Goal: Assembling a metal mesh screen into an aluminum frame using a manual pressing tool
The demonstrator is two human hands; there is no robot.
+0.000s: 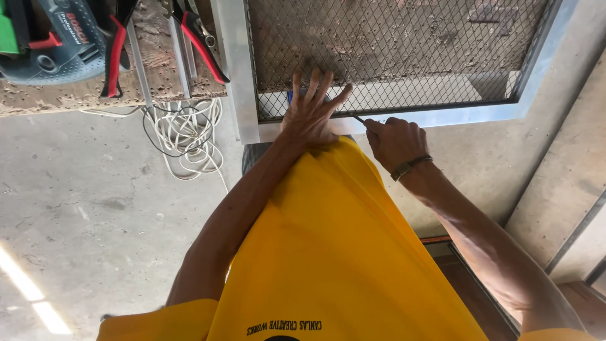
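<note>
Fingers of the left hand (310,113) are spread flat and pressed on the wire mesh (391,50) at its lower edge. The right hand (394,142) is closed around a thin dark tool (359,119), whose tip is set against the grey metal frame (442,117). Red-handled pliers (202,44) and coiled white cable (186,136) are noted at ten o'clock.

We see: frame (391,120) smooth matt metal | mesh (391,50) dark wire | worktop (82,95) rough pitted wood | floor (82,215) matt concrete
</note>
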